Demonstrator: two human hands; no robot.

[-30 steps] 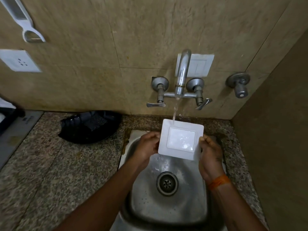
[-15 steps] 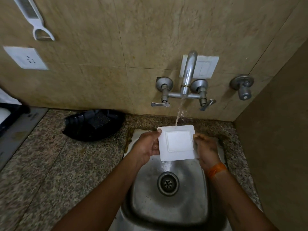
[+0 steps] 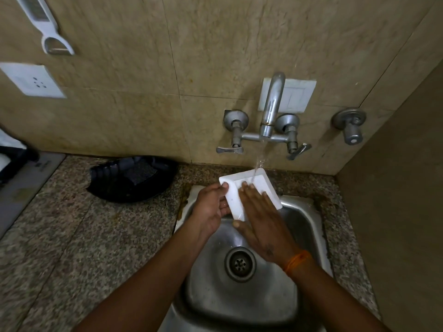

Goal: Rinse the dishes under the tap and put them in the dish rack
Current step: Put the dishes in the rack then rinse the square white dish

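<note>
Square white plate under the running tap
Left hand grips the plate's left edge over the steel sink; right hand lies flat on it, fingers straight.

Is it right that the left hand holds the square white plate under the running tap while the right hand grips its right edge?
Not quite. In the head view the right hand lies flat with straight fingers across the plate's face, rubbing rather than gripping an edge. The left hand does hold it under the running tap.
</note>
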